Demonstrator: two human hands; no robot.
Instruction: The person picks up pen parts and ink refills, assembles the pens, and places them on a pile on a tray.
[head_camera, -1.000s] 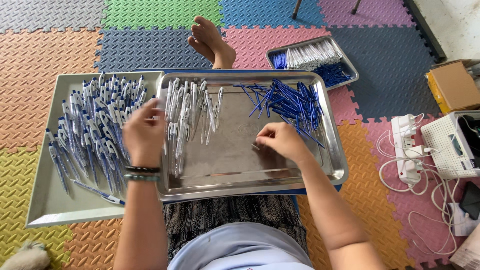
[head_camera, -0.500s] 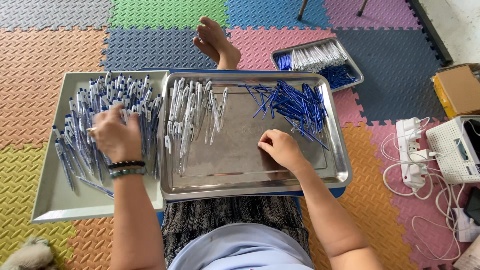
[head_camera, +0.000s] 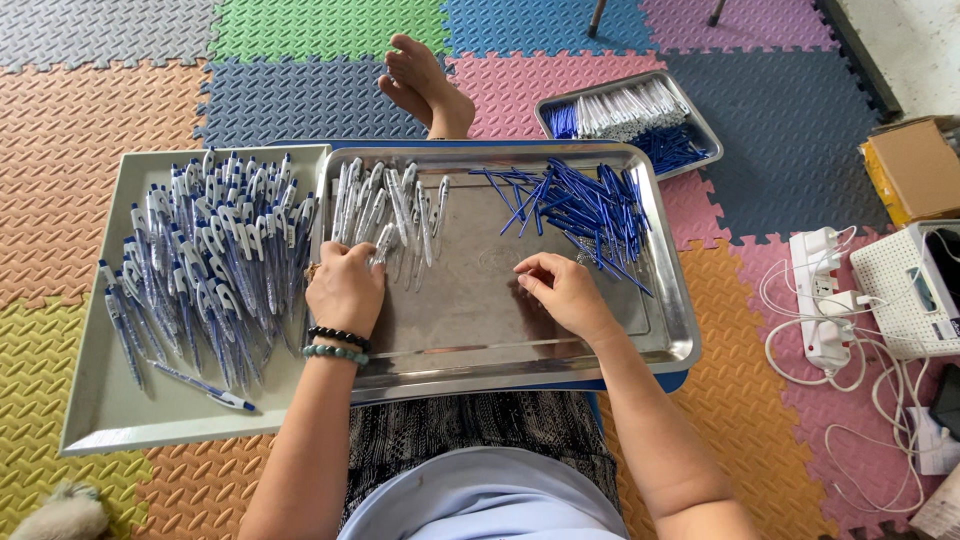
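here left hand (head_camera: 345, 290) fingers grasp slim clear barrels (head_camera: 385, 210); right hand (head_camera: 565, 295) loosely curled on steel tray (head_camera: 480, 330)

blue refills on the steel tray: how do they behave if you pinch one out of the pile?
The blue refills look thin and straight, so probably light and slightly bendy. Lying crisscrossed, neighbours may drag along. On the smooth steel tray they'd likely slide or roll.

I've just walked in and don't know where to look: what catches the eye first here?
Probably the big heap of blue and white pens filling the pale tray on the left. Next to it, a steel tray on the person's lap holds clear pen barrels under the left hand and a fan of blue refills beyond the right hand. Bright foam floor mats lie all around.
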